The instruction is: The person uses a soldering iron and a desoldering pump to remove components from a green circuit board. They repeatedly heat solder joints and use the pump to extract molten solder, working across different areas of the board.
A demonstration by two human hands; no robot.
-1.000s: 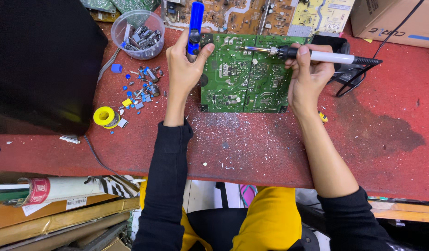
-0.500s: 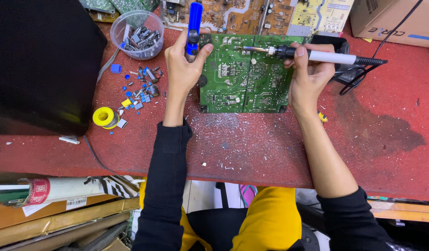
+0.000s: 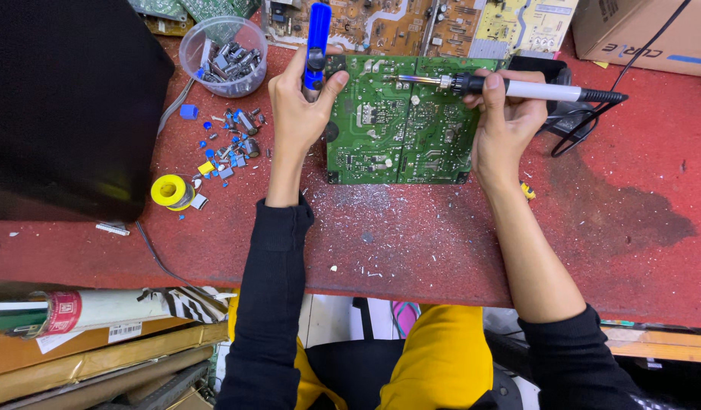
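Left hand (image 3: 301, 114) is closed around a blue desoldering pump (image 3: 317, 42), held upright at top centre of the frame, its lower end at the upper left corner of the green circuit board (image 3: 396, 133). Right hand (image 3: 506, 125) pinches a soldering iron (image 3: 510, 87) pen-style, fingers wrapped on the white handle, metal tip pointing left over the board's upper edge; whether the tip touches the board cannot be told. Board lies flat on the red bench (image 3: 442, 235), centre of frame, between both hands. Upper left: clear plastic bowl (image 3: 223, 55) of pulled components, loose blue parts (image 3: 229, 144) below it, yellow solder spool (image 3: 170, 190) at left. Iron's black cord (image 3: 586, 125) runs right.
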